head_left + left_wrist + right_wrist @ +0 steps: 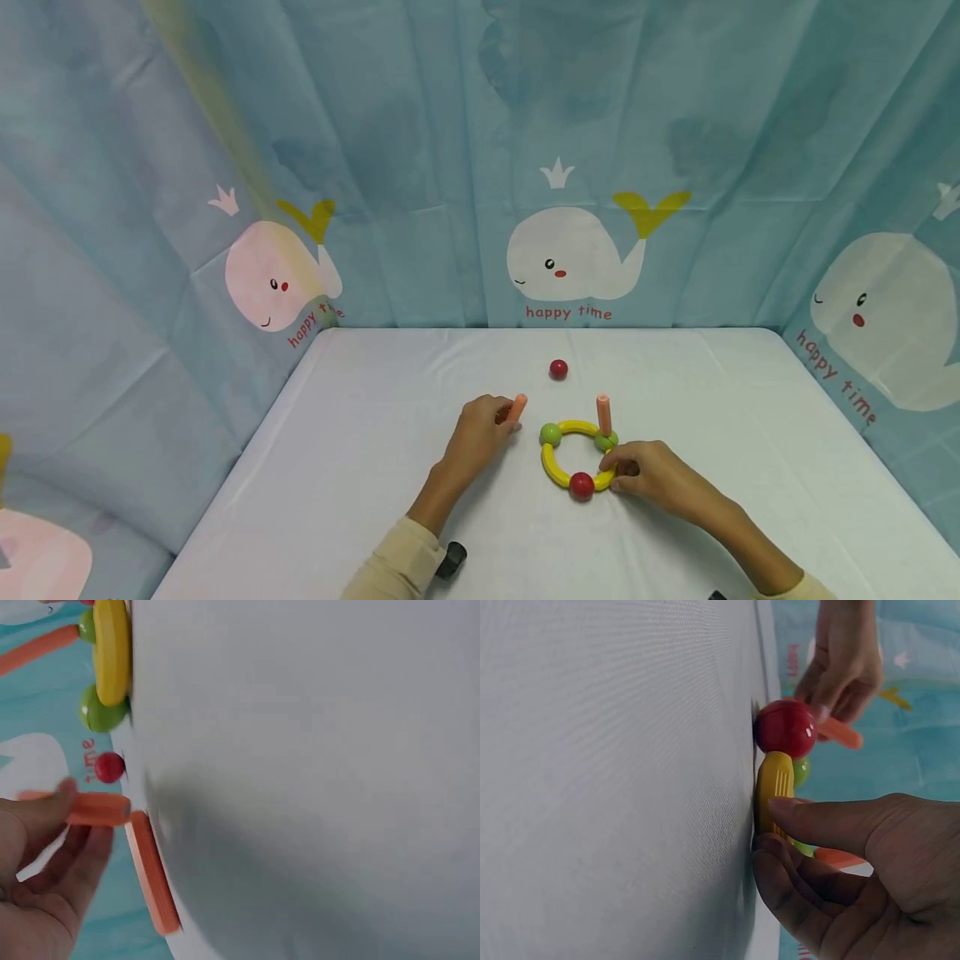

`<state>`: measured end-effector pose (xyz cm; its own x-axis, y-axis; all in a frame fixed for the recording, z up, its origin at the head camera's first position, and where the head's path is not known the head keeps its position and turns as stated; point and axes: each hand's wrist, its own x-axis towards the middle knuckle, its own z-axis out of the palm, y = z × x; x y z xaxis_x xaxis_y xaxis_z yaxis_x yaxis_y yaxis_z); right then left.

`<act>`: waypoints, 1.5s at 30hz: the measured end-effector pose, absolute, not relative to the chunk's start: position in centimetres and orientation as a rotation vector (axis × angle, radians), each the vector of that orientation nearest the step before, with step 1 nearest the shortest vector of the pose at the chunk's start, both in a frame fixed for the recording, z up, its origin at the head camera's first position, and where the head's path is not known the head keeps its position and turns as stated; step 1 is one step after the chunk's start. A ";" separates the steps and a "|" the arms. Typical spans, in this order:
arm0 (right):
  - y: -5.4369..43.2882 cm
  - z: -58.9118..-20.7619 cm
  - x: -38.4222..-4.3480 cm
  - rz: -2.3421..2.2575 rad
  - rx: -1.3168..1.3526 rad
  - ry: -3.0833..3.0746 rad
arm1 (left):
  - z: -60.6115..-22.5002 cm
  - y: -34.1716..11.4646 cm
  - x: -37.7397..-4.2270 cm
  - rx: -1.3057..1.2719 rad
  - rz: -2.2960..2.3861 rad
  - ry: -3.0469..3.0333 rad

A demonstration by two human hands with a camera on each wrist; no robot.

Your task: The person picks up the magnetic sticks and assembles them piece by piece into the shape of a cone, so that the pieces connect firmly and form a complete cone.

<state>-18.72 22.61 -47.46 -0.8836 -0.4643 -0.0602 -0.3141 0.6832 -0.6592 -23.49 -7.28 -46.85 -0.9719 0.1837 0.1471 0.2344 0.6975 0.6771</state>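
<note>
My left hand (480,433) holds an orange rod (517,407) between thumb and fingers, left of a ring of curved yellow rods (555,468) joined by balls. In the left wrist view, a second orange rod (154,874) lies on the table just beyond the held one. My right hand (660,475) pinches the ring's curved yellow rod (774,780) at its right side, beside the red ball (581,486). Two green balls (551,434) sit along the ring's far side. From the right-hand green ball (606,442) an orange rod (603,414) stands upright.
A loose red ball (558,369) lies behind the ring on the white-covered table (360,467). Blue curtains (420,250) printed with whales surround the table's back and sides. A black strap piece (452,560) shows at the left sleeve.
</note>
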 end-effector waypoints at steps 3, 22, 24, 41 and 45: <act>22.6 -47.5 -18.7 -0.991 -0.625 2.668 | -46.6 -6.4 -23.4 -0.374 -1.276 -2.770; 22.1 -47.6 -18.4 -1.006 -0.638 2.675 | -46.6 -3.2 -22.9 -0.516 -1.435 -2.654; 22.1 -47.5 -18.4 -1.004 -0.642 2.677 | -46.5 -3.2 -22.9 -0.516 -1.437 -2.661; 23.1 -46.7 -18.9 -1.039 -0.460 2.745 | -47.4 -4.5 -20.5 -0.352 -1.300 -2.775; 23.4 -46.5 -19.7 -1.037 -0.381 2.831 | -46.8 -4.4 -19.3 -0.413 -1.257 -2.940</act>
<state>-19.72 23.41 -46.50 -0.9634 -0.2678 -0.0097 -0.1981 0.7362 -0.6471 -19.28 -4.39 -46.81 -0.9639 0.2653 0.0243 0.2009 0.6637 0.7205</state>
